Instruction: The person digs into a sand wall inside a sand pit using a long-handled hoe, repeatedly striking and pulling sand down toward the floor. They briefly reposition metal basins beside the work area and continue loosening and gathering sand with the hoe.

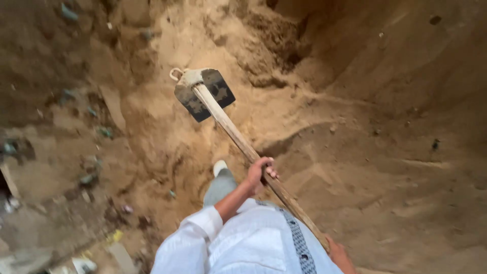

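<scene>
I hold a hoe with a long wooden handle [238,137] and a dark metal blade [205,95] raised above sandy earth. My left hand [259,174] grips the handle about midway along. My right hand [341,256] closes on the handle's near end at the bottom of the view, partly hidden behind my white shirt. The blade points away from me, over a shallow trench of loose soil [203,147]. My foot in a light shoe [219,167] stands in the trench just below the handle.
A steep earth bank [385,66] rises on the right, with a dark hollow at the top centre. Rubble, stones and bits of litter [86,172] lie scattered on the ground to the left.
</scene>
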